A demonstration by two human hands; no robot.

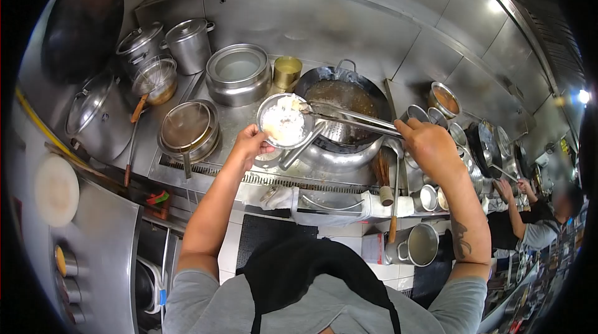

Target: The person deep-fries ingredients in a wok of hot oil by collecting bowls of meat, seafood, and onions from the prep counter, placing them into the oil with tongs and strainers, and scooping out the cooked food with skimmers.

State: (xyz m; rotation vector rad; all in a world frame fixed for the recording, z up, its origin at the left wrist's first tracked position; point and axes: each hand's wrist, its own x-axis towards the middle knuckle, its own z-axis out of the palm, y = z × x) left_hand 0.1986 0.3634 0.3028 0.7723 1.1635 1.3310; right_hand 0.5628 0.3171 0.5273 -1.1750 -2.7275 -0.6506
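My left hand (pixel 251 145) grips the rim of a round metal bowl (pixel 285 128) with white powder and a pale piece in it. Long metal tongs (pixel 355 117) are in my right hand (pixel 425 144), and their tips reach over the bowl's right side beside the pale piece. Behind and to the right sits a dark wok (pixel 381 96) holding brown liquid. A perforated ladle (pixel 341 131) rests in the wok, its handle sticking out toward the front left, just below the bowl.
Left are a strainer on a pot (pixel 187 125), lidded pots (pixel 188 41) and a large steel pot (pixel 238 72). A brass-coloured container (pixel 287 73) stands behind the bowl. A bamboo brush (pixel 384 187) is at the front edge. Another person (pixel 529 215) works at far right.
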